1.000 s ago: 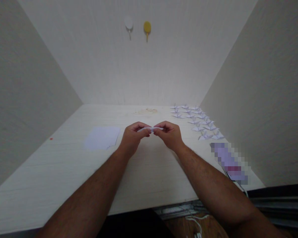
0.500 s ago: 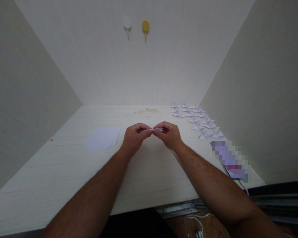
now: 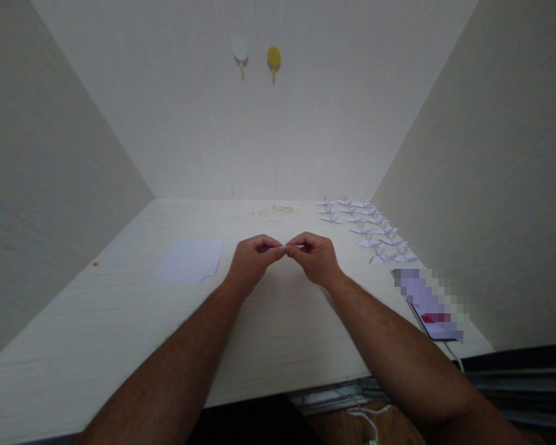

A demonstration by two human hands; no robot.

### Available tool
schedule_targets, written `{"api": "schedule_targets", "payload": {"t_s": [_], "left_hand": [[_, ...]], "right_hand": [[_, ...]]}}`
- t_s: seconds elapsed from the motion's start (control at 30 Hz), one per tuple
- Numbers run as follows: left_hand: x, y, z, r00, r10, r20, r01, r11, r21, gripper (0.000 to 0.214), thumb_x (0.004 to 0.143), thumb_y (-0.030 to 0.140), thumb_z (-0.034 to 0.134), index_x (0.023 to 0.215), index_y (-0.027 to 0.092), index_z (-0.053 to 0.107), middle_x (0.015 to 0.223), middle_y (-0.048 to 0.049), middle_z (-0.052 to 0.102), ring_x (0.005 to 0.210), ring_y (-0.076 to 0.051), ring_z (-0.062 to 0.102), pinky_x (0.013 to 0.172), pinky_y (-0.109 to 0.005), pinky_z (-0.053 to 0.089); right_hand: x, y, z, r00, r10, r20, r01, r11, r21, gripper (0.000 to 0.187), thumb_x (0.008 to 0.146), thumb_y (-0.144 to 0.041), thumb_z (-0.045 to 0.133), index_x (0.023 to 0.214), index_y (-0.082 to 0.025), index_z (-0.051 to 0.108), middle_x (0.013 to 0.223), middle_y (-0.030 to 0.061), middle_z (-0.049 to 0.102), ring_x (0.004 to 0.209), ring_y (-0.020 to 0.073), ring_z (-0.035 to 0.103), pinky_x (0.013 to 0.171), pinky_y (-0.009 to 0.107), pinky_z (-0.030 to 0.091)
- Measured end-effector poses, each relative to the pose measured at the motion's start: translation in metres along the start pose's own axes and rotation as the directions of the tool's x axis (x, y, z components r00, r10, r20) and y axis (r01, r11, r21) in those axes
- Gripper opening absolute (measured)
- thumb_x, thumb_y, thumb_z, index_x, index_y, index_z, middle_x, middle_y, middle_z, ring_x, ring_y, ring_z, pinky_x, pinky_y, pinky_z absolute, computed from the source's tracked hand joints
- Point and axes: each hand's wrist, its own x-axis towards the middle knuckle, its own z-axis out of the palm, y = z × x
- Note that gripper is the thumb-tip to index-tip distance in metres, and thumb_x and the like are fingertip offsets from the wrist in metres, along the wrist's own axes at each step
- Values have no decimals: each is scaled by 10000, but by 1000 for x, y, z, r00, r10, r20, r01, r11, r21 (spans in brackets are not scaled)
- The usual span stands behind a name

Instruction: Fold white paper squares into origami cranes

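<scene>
A phone lies near the front right edge of the table; further in, the left hand and right hand meet above the middle, both pinching a small folded paper between their fingertips; blank sheets lie to the left; paper cranes stand in rows beyond on the right; two hooks hang on the back wall.

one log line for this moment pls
left hand: pinching folded paper | right hand: pinching same piece | blank sheets: table left | paper cranes: table right
</scene>
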Motion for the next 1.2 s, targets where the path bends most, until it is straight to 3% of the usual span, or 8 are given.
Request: {"api": "schedule_targets", "payload": {"t_s": [0.2, 0.43, 0.77, 1.2], "left_hand": [[-2, 2, 2, 999, 30, 25, -32, 998, 57, 247, 644, 304, 797, 821, 167, 693, 757, -21, 710, 661, -142, 610, 638, -270, 463], [-1, 2, 2, 994, 71, -79, -58, 987, 153, 197, 666, 304, 773, 804, 179, 708, 705, -16, 698, 619, -144, 609, 605, -264, 459], [0, 1, -2, 999, 40, -9, -38, 977, 208, 208, 651, 322, 794, 801, 197, 722, 600, 5, 656, 483, -115, 533, 486, -234, 377], [2, 0, -4, 999, 22, -36, -15, 983, 183, 281, 630, 278, 798, 882, 197, 703, 596, 16, 627, 475, -105, 495, 472, -229, 339]], "right_hand": [[4, -2, -1, 997, 52, -54, -52, 999, 0, 119, 688, -298, 704, 674, -184, 675, 556, -17, 608, 487, 95, 482, 483, 229, 379], [5, 1, 2, 996, 71, 60, -76, 994, 79, 102, 694, -269, 650, 664, -184, 602, 580, -21, 608, 535, 104, 534, 531, 232, 419], [4, 6, 3, 995, 42, 96, -39, 999, -37, 124, 723, -281, 641, 653, -185, 604, 544, -41, 542, 500, 86, 441, 483, 222, 329], [2, 5, 2, 989, 24, 149, 1, 986, -167, 123, 745, -251, 610, 643, -186, 583, 549, -44, 528, 517, 88, 433, 493, 222, 324]]}}
